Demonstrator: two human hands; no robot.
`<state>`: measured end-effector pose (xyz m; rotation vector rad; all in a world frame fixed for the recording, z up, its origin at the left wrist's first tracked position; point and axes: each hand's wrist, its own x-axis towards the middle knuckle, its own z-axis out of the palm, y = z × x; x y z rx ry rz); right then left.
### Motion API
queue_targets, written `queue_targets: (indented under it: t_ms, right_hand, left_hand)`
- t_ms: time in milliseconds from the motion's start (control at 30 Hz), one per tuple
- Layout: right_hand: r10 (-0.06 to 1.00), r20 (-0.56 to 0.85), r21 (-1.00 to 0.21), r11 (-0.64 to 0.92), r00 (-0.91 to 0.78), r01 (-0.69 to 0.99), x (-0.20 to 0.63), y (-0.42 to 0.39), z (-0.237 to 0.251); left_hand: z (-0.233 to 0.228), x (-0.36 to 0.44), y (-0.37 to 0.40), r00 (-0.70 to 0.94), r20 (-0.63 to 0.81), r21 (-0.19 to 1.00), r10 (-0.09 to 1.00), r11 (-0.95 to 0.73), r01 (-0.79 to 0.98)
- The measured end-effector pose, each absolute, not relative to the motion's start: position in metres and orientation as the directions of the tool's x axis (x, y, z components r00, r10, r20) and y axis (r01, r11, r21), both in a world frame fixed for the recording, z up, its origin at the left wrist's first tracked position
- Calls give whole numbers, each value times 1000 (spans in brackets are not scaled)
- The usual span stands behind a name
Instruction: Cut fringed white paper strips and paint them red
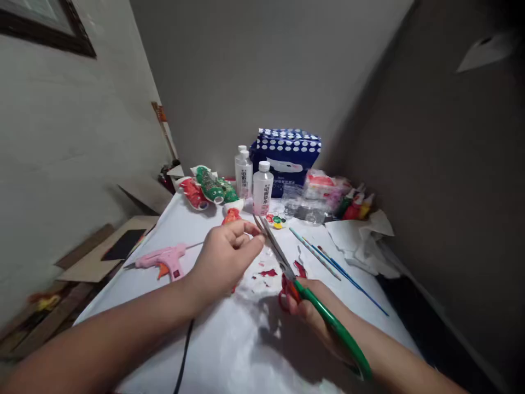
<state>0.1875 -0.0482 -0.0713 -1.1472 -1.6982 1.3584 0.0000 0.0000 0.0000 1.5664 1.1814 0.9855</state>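
My right hand [314,303] grips a pair of scissors [289,271] with a large green handle. Its metal blades are parted and point away from me, above the table. My left hand [229,251] is closed in a pinch beside the blade tips; whatever lies between thumb and fingers is too small to name. Beneath the blades, red scraps [268,272] are scattered on the white table cover [229,350]. Red material also shows around the scissors, partly hidden by my right hand. Behind my left hand stands an orange-red painted piece [232,213], partly covered.
A pink glue gun [162,260] lies left. Painted fish-like pieces [211,186] sit at the back left, near labelled bottles [262,189] and a blue bag [287,158]. Brushes [344,273], crumpled tissue [365,243] and paint bottles [355,205] are on the right.
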Motion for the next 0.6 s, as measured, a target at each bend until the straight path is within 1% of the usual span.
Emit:
queue_targets:
  t_ms: [133,200,300,367,433,533,600]
  right_hand:
    - [896,-108,-942,46,-431,332,197,-48,-75]
    - [885,-142,-920,48,-443,389,199,-48,-72]
    - [888,-129,-911,70,-441,407,198,-47,-66]
    - [885,-107,-920,84,-452,383,195,-47,-64]
    - [879,-55,-937,118,-473,329,192,-48,-64]
    - [853,55,-957,193,-519,215,189,-49,-69]
    - [844,96,-965,208,-528,158,188,-51,-73]
  left_hand:
    - [-3,-4,11,281,-2,980,960,-54,191]
    - [-4,-6,13,301,-1,981,954,-57,185]
    - [-5,-8,13,293,30,964,956,-105,245]
    - [-3,-8,10,274,67,942,959,-152,299]
    - [0,-7,7,250,114,920,962,-197,340]
    - [2,-5,2,201,192,897,961,-255,362]
    - [1,-4,1,179,253,883,951,-302,359]
